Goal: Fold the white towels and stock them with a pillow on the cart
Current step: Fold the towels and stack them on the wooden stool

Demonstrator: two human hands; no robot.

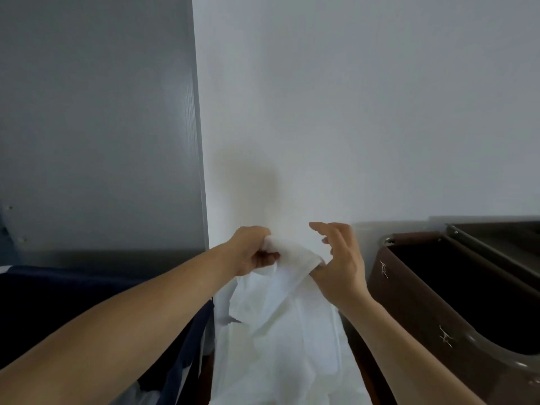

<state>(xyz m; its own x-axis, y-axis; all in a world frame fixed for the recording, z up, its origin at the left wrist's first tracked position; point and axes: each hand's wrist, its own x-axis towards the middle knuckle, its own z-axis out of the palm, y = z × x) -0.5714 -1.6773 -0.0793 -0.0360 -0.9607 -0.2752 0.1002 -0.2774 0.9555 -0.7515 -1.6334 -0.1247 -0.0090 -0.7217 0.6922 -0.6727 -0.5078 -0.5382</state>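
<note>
Head view, item: white towel point(280, 311), hanging centre, near the wall. Left hand point(254, 252) clenched on its top edge; right hand point(339, 258) loose-fingered, thumb touching cloth. We should find the corners first.

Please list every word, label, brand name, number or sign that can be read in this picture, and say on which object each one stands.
None: no readable text appears anywhere in this view.
The brown bin carries two small pale marks, but these look like stitching or scuffs, not letters.
The white towel, held in the left hand beside the right hand, shows no tag or print.
</note>
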